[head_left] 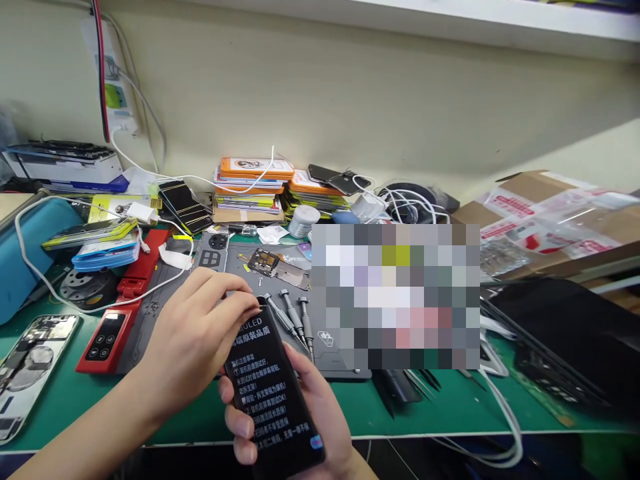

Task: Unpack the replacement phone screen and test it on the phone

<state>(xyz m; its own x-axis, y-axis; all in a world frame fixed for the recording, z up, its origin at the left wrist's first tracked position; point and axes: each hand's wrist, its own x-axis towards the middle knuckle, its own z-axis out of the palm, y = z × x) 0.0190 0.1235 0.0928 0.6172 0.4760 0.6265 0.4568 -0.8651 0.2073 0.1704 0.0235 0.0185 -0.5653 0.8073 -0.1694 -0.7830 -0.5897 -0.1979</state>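
Observation:
My right hand (320, 407) is wrapped from below around a smartphone (273, 387), thumb along one long side and fingertips on the other. The phone's face is black, with white printed Chinese text and a small blue mark near its lower corner. At the top edge of the phone, my left hand (200, 327) has its thumb and fingers pinched together; what lies between the fingertips is too small to make out. Just beyond the phone, several grey screwdrivers (293, 317) lie on a dark grey work mat (345, 363). A small phone part with a circuit board (265, 262) lies behind them.
A red device with buttons (107, 340) and an opened phone (37, 367) lie on the left. Boxes (255, 168) are stacked at the back, near a white jar (304, 221). A pixelated patch hides the mat's right side. Tweezers (423, 385), cables and a cardboard box (550, 220) are on the right.

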